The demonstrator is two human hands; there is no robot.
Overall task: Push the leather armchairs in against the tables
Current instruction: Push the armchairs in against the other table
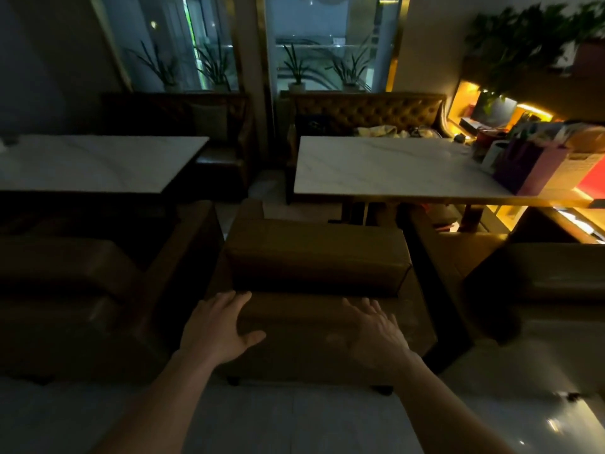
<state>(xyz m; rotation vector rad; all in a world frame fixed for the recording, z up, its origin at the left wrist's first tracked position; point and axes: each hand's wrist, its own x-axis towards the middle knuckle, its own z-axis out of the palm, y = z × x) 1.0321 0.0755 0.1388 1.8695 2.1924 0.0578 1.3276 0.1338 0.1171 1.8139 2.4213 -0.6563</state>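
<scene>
Brown leather, dim light. A boxy brown leather armchair (314, 257) sits centre frame, seen from behind, its front towards the white marble-topped table on the right (386, 168). The seat's front edge lies near the table's near edge; whether the chair touches the table cannot be told from this angle.

Left hand (219, 326), lower centre: palm flat on the top of the chair's backrest, fingers spread, thumb out to the right. Nothing is grasped.

Right hand (376, 332), lower centre-right: open, fingers spread, motion-blurred. It is over the backrest top; contact cannot be told.

A second dark brown leather armchair (72, 290) stands at left of frame, just beside the centre chair, in front of the white marble-topped table on the left (95, 162). A third dark leather armchair (540, 283) shows at the right edge.

A tufted tan leather bench (366, 109) runs behind the right table, with cloth items on its seat. A purple paper bag (527, 168) and other clutter sit at the right end of that table. Potted green plants (296, 68) line the window ledge at upper centre. The pale tiled floor (294, 421) fills the bottom of frame.
</scene>
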